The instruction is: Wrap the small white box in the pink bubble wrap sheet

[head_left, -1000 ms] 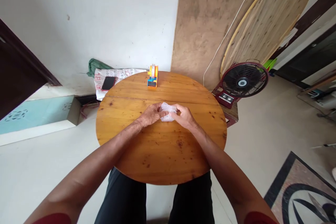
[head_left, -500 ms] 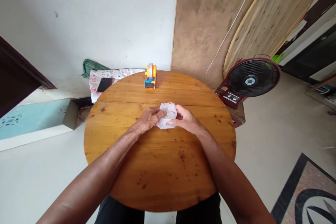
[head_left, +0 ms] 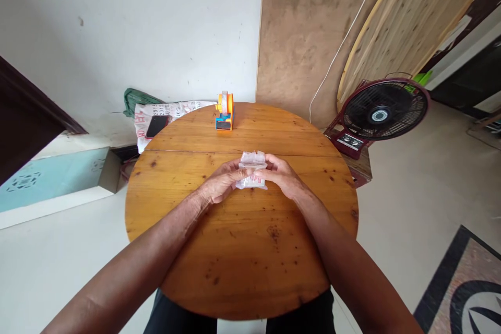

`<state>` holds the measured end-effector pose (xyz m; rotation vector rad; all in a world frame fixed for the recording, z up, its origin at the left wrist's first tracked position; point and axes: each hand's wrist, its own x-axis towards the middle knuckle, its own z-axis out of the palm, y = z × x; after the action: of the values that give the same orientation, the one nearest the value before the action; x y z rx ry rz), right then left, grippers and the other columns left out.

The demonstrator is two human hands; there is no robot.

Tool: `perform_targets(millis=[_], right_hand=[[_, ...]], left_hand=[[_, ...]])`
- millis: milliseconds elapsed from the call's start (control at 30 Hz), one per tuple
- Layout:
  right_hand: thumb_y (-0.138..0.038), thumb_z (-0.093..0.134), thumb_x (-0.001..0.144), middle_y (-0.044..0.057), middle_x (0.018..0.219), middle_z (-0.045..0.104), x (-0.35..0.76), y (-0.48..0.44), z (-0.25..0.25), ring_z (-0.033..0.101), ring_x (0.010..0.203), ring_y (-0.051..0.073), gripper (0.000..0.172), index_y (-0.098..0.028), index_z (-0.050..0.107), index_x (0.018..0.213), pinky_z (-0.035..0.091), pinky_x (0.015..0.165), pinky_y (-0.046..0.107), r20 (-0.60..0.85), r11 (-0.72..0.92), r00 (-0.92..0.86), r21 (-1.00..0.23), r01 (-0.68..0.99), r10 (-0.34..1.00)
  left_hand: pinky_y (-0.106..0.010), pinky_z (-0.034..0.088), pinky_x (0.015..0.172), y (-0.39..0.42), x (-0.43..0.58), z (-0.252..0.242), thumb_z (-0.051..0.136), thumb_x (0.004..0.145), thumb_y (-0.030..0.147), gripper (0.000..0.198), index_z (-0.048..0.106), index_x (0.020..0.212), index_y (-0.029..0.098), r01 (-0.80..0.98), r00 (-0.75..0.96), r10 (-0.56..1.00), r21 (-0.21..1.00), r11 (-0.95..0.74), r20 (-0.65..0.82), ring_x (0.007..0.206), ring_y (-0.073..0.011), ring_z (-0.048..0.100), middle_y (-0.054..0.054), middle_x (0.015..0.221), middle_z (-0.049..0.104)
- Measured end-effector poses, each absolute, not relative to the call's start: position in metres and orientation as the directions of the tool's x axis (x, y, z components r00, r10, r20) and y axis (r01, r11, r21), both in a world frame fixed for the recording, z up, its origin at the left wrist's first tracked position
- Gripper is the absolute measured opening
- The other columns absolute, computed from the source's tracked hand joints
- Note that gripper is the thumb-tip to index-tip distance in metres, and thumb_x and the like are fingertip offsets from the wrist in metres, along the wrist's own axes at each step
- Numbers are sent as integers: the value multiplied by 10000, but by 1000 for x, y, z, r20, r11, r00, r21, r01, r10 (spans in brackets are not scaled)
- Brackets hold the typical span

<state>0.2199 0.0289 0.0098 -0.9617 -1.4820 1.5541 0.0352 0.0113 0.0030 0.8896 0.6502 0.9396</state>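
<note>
A small packet in clear, crinkled plastic (head_left: 252, 180), with some red marks on it, is held above the middle of the round wooden table (head_left: 235, 250). My left hand (head_left: 225, 180) grips its left side, thumb on the near face. On the right side my right hand (head_left: 282, 175) holds it too, the thumb lying across its front. Both thumb tips almost meet at the packet's middle. The fingers behind it are partly hidden. What the plastic wraps is too small to tell.
An orange and blue tape dispenser (head_left: 224, 112) stands at the table's far edge. A dark phone-like object (head_left: 157, 127) lies on a printed white sack (head_left: 141, 141) at the far left. Right of the table is a dark red fan (head_left: 379, 115).
The packet has been turned and squared up between my hands, and red marks now show on its front. Both thumbs have moved closer together. The camera view has shifted slightly.
</note>
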Motion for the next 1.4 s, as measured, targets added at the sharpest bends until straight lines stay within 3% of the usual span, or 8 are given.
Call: perform_targets(millis=[167, 500, 833, 1167, 1400], right_hand=[[-365, 728, 733, 23, 995, 717, 221, 32, 3, 657, 913, 193, 418, -199, 656, 1109, 514, 818, 307, 35, 74, -395, -994, 84, 918], [-382, 713, 728, 22, 858, 692, 214, 29, 6, 635, 748, 163, 375, -178, 711, 1043, 505, 668, 271, 121, 174, -306, -973, 153, 944], [-369, 664, 809, 45, 1136, 689, 213, 27, -3, 649, 944, 193, 325, -233, 719, 1099, 536, 781, 295, 271, 330, -280, -925, 189, 921], [-304, 544, 921, 54, 1141, 687, 212, 24, -2, 645, 1058, 182, 287, -265, 685, 1168, 509, 942, 320, 565, 665, -350, -641, 384, 747], [-285, 451, 972, 56, 1307, 612, 211, 16, 4, 615, 1159, 197, 363, -273, 609, 1298, 497, 1000, 307, 509, 654, -419, -501, 567, 752]], left_hand=[[-326, 513, 807, 12, 39, 4, 827, 673, 300, 474, 694, 1100, 144, -432, 398, 912, 858, 278, -96, 891, -230, 698, -103, 1042, 736], [-283, 505, 768, 11, 40, 4, 866, 610, 286, 443, 700, 997, 148, -480, 271, 956, 846, 233, -109, 803, -169, 683, -54, 943, 744], [-249, 490, 684, 10, 40, 3, 861, 619, 318, 363, 707, 905, 157, -470, 226, 973, 869, 156, -53, 723, -135, 652, -16, 837, 733], [-251, 493, 687, 9, 40, 2, 856, 631, 333, 350, 728, 904, 155, -450, 188, 982, 886, 107, -24, 699, -128, 639, -22, 807, 729], [-244, 500, 707, 8, 43, 2, 867, 615, 312, 342, 725, 881, 151, -519, 168, 984, 843, 142, -62, 704, -122, 637, -12, 784, 722]])
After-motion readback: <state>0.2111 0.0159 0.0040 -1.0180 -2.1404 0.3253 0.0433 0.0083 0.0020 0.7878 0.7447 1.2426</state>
